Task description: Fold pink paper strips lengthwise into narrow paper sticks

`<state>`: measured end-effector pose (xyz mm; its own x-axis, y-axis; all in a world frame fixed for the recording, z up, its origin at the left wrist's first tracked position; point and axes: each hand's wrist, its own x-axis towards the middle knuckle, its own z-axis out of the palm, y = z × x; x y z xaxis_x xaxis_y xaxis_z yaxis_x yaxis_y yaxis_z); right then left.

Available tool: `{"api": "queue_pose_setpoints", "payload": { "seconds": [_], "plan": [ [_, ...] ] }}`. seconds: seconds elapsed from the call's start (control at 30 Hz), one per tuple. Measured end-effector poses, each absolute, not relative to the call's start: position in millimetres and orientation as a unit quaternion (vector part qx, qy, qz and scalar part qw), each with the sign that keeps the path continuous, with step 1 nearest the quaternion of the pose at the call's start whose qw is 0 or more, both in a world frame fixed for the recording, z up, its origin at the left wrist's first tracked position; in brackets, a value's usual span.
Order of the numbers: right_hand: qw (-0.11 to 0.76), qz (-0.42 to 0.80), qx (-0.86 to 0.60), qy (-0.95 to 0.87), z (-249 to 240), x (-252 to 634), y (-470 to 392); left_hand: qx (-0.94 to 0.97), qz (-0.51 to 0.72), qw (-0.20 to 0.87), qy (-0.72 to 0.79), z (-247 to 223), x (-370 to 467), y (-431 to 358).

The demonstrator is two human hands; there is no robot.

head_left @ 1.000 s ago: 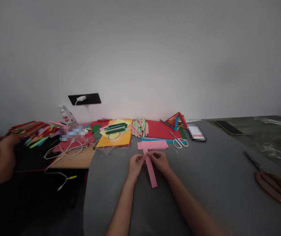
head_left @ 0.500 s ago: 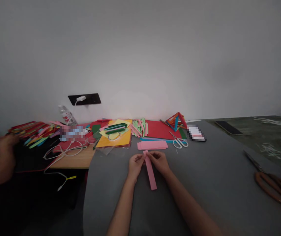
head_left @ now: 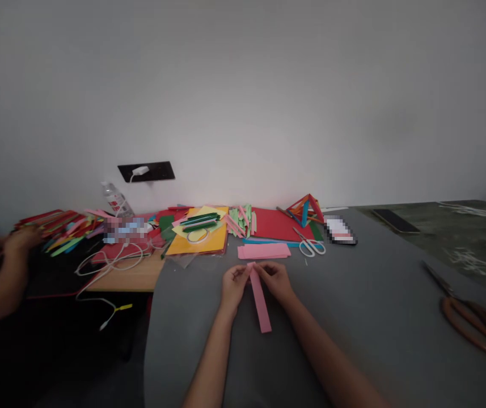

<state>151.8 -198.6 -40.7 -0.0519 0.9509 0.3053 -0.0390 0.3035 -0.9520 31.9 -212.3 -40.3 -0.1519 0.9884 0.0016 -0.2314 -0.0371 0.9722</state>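
A pink paper strip (head_left: 261,306) hangs lengthwise toward me over the grey table (head_left: 191,340). At its far end, my left hand (head_left: 234,285) pinches the left edge with thumb and fingertips. My right hand (head_left: 277,280) grips the same end from the right, its fingers closed and almost meeting the left ones. Just beyond both hands lies a small stack of pink paper strips (head_left: 263,250). White-handled scissors (head_left: 309,246) rest to the right of that stack, beside a red sheet (head_left: 270,223).
Large brown-handled scissors (head_left: 472,326) lie at the right. Yellow sheets (head_left: 174,245), green strips (head_left: 200,222) and a paper-strip frame (head_left: 306,209) line the wall. A white cable (head_left: 115,263) loops at left, near a bottle (head_left: 116,199) and another person's hand (head_left: 21,241).
The pink strip's near end has shifted slightly toward me, while my hands stay almost in place. At far left, the other person's hand has moved a little right, nearer the coloured strips.
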Motion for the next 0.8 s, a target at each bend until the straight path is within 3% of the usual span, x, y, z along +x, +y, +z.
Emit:
{"api": "queue_pose_setpoints", "payload": {
  "seconds": [0.8],
  "plan": [
    [0.526,0.472,-0.396,-0.586,-42.8,147.5,-199.3,0.404,0.626,0.474,0.470,-42.4,28.4,-212.9]
  ]
}}
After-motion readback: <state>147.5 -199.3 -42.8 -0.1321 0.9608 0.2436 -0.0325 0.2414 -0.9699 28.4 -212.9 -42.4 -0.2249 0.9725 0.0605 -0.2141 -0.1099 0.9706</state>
